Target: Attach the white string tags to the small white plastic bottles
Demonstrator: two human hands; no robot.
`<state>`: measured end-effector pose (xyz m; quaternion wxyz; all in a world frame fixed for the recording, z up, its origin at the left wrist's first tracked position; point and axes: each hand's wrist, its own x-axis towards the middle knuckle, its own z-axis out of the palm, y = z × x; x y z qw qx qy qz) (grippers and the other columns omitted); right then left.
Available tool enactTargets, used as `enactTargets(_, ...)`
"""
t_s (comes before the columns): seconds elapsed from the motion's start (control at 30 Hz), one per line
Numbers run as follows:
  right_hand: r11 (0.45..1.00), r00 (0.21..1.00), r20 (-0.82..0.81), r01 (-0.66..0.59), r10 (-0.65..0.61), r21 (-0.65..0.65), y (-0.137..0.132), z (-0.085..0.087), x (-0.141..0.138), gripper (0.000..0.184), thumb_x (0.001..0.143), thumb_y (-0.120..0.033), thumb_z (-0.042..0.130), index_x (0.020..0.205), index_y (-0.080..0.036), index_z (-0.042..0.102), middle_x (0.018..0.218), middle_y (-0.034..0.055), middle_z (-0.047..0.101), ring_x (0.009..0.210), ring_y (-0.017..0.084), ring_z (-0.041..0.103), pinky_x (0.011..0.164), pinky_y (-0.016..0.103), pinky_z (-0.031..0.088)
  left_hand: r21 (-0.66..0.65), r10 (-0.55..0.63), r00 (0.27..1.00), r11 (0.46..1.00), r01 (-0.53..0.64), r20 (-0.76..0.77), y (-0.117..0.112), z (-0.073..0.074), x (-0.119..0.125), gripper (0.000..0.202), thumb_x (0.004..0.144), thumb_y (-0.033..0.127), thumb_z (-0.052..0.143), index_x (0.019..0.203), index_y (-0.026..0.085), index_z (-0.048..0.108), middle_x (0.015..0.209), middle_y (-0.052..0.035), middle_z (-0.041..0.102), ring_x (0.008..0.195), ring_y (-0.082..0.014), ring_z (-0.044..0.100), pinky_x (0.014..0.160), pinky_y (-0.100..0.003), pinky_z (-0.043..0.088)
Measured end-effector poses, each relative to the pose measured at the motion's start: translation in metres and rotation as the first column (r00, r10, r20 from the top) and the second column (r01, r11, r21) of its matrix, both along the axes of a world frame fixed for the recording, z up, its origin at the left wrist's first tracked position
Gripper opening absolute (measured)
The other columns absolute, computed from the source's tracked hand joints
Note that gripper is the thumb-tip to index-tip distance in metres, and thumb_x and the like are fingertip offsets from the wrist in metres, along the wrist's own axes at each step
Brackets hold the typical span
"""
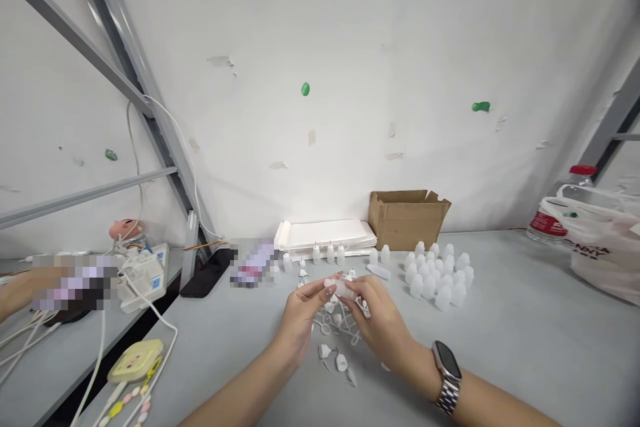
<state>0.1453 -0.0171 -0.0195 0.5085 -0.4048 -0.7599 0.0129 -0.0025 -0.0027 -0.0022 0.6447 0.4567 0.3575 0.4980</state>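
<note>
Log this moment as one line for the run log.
left hand: grips small white bottle | right hand: grips same bottle | loose caps below | finished bottles right

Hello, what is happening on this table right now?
A person holds a small white bottle between both hands, the left hand and the right hand, above a scatter of small white caps on the grey table. A group of similar white bottles stands to the right, more stand in a row near a stack of white sheets, and a cardboard box sits by the wall.
</note>
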Motion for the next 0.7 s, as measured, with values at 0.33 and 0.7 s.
enactTargets(0.33,0.995,0.995,0.065,0.073,-0.077,0.068,0.002,0.004,0.006,0.013,0.088,-0.021,0.045,0.096,-0.016,0.054,0.08,0.008,0.06,0.074,0.02,0.054,0.063,0.032,0.044,0.309,0.201,0.955,0.943,-0.127,-0.22,0.008,0.011,-0.012,0.03,0.077,0.04,0.055,0.097,0.021,0.067,0.113,-0.0064,0.063,0.112,-0.024,0.05,0.097,-0.035,0.033)
enactTargets(0.7,0.77,0.854,-0.501,-0.223,-0.141,-0.597,0.025,0.005,0.015,0.042,0.072,-0.058,0.055,0.073,-0.016,0.054,0.065,0.0036,0.061,0.054,0.015,0.051,0.049,0.026,0.039,0.528,0.528,0.04,0.837,0.147,-0.848,0.033,-0.004,-0.037,0.025,0.08,0.019,0.048,0.1,0.017,0.063,0.096,-0.0115,0.062,0.095,-0.0262,0.055,0.077,-0.034,0.04)
